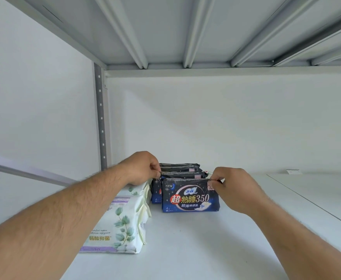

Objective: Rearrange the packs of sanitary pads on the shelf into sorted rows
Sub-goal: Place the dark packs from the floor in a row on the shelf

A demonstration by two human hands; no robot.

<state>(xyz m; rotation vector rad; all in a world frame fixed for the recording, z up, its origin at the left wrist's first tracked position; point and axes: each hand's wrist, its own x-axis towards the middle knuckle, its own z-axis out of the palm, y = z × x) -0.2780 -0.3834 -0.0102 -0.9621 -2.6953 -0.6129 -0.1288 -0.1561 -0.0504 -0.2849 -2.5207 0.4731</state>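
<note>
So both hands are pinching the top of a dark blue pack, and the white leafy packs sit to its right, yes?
Not quite: the head view shows the white packs to the left of the blue pack. Left hand and right hand do pinch the blue packs' top edges.

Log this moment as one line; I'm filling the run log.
left hand: pinches dark pack row | right hand: pinches front dark pack | white packs: left
</note>
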